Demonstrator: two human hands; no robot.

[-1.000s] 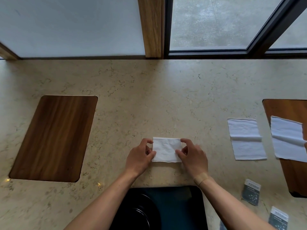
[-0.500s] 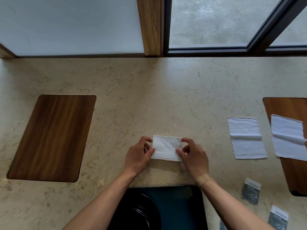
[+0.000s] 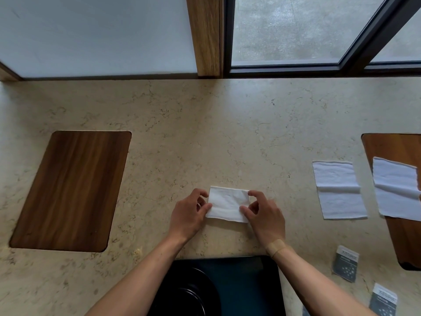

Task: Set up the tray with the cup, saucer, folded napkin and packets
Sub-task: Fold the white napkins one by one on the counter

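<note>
Since the earlier frames, we see little change: both hands remain at the two ends of the folded napkin (image 3: 227,204), and the near edge appears slightly raised compared with one second ago, with a faint shadow under it. We note the left hand (image 3: 189,216) pinching the napkin's left end between thumb and fingers, closed on the cloth. We note the right hand (image 3: 264,215) pinching the right end likewise, thumb on the near corner and forefinger at the far corner. The napkin sits over the marble counter (image 3: 205,133), just beyond the dark tray (image 3: 255,283), which lies at the near edge between the forearms. A dark round saucer (image 3: 189,293) rests in the tray's left part. Two unfolded white cloths (image 3: 339,189) lie well to the right, one partly on a wooden inlay (image 3: 407,238). Grey packets (image 3: 345,263) lie near the right forearm, outside the tray.
</note>
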